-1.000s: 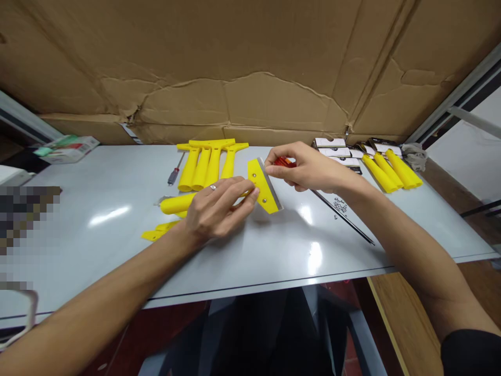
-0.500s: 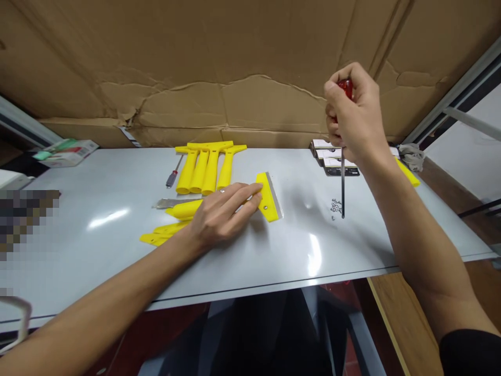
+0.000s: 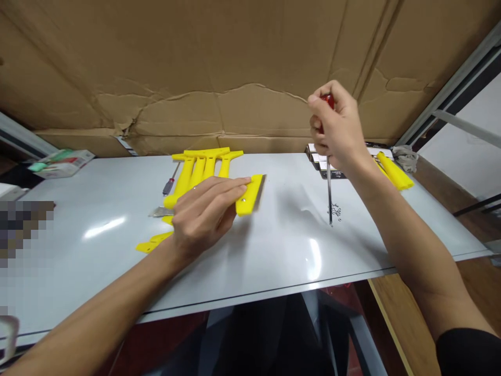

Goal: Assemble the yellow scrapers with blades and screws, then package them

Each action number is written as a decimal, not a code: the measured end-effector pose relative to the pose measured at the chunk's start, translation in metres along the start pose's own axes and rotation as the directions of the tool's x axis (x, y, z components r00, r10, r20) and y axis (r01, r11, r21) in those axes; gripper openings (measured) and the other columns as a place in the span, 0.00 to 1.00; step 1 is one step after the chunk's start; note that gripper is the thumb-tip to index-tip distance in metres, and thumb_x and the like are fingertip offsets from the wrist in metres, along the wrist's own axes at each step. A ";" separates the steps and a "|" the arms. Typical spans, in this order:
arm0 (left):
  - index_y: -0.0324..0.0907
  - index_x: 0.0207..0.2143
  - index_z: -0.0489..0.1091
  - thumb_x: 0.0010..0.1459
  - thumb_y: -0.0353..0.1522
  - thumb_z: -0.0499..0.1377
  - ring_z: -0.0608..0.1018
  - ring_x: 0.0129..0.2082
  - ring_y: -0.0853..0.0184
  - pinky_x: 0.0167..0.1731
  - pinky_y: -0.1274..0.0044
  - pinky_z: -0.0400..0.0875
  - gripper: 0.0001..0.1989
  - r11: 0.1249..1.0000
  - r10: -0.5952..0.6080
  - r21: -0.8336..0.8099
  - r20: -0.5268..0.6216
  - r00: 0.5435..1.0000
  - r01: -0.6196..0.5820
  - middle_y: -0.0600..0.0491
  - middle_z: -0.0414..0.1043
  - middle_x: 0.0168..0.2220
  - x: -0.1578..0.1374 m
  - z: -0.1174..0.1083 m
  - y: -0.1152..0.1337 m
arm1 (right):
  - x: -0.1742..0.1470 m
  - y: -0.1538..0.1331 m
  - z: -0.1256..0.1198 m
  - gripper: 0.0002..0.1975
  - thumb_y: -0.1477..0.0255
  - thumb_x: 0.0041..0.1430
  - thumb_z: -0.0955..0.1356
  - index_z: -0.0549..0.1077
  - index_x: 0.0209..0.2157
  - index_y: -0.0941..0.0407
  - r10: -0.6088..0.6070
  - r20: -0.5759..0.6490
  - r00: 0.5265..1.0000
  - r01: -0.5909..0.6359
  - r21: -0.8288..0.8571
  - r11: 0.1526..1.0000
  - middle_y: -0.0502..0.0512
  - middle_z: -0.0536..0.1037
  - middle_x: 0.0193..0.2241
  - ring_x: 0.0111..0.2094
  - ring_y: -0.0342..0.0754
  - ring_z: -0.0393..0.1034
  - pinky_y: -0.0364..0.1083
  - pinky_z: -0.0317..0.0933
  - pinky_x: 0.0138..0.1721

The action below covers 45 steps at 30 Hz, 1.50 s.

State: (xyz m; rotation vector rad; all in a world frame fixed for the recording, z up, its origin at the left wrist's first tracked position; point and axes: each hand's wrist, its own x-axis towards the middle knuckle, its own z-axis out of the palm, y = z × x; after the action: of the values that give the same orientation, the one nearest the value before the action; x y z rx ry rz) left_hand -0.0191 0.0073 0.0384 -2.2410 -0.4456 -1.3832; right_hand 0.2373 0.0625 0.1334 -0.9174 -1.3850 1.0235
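My left hand (image 3: 203, 211) is closed around the handle of a yellow scraper (image 3: 249, 196), whose blade edge faces right. The scraper's head is tilted and a screw shows in it. In my right hand (image 3: 338, 128) is a red-handled screwdriver (image 3: 329, 188), its shaft pointing down. The tip is at the left edge of a small heap of screws (image 3: 336, 211); whether a screw is on it I cannot tell. Yellow scraper handles (image 3: 186, 175) lie in a row behind my left hand. Flat yellow pieces (image 3: 146, 245) and a metal blade (image 3: 160, 212) lie to its left.
A grey-handled screwdriver (image 3: 168, 186) lies left of the row. Small black-and-white boxes (image 3: 317, 156), more yellow scrapers (image 3: 395, 172) and a plastic bag (image 3: 406, 157) are at the back right. A carton (image 3: 74, 163) stands back left. Cardboard (image 3: 235, 62) walls the table's rear.
My left hand has raised and tilted the scraper, moving it slightly left. My right hand has moved left and down, bringing the screwdriver tip to the left side of the screws.
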 end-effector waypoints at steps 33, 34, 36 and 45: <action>0.29 0.47 0.79 0.69 0.22 0.52 0.85 0.45 0.56 0.44 0.67 0.84 0.15 0.883 0.469 -0.145 0.255 0.846 -0.446 0.41 0.83 0.43 -0.010 0.001 0.033 | 0.002 0.002 0.001 0.22 0.65 0.45 0.74 0.57 0.34 0.52 0.037 -0.331 0.943 0.119 0.440 0.890 0.44 0.60 0.23 0.20 0.36 0.42 0.41 0.32 0.21; 0.29 0.47 0.79 0.69 0.22 0.52 0.85 0.45 0.56 0.44 0.67 0.84 0.15 0.881 0.473 -0.144 0.255 0.843 -0.451 0.41 0.83 0.43 -0.009 0.001 0.034 | 0.003 0.002 0.001 0.22 0.66 0.46 0.74 0.57 0.34 0.52 0.032 -0.332 0.943 0.130 0.454 0.882 0.44 0.59 0.23 0.20 0.35 0.42 0.41 0.32 0.21; 0.28 0.46 0.79 0.69 0.22 0.52 0.85 0.45 0.56 0.44 0.67 0.84 0.15 0.879 0.477 -0.153 0.251 0.842 -0.452 0.40 0.83 0.43 -0.009 0.001 0.034 | 0.003 0.003 0.001 0.20 0.67 0.47 0.73 0.57 0.34 0.52 0.031 -0.334 0.942 0.133 0.457 0.879 0.44 0.59 0.24 0.20 0.35 0.41 0.41 0.32 0.21; 0.32 0.45 0.80 0.69 0.23 0.53 0.84 0.47 0.56 0.45 0.66 0.83 0.14 0.888 0.461 -0.145 0.264 0.847 -0.437 0.40 0.82 0.45 -0.011 -0.001 0.034 | 0.001 0.005 0.002 0.21 0.67 0.48 0.73 0.56 0.35 0.52 -0.010 -0.335 0.942 0.171 0.453 0.875 0.44 0.59 0.23 0.21 0.36 0.40 0.42 0.31 0.22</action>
State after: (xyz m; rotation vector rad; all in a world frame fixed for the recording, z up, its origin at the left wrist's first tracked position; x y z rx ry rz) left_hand -0.0078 -0.0226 0.0212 -2.4200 0.0551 -0.8432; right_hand 0.2348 0.0651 0.1291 -0.6064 -0.8338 1.0250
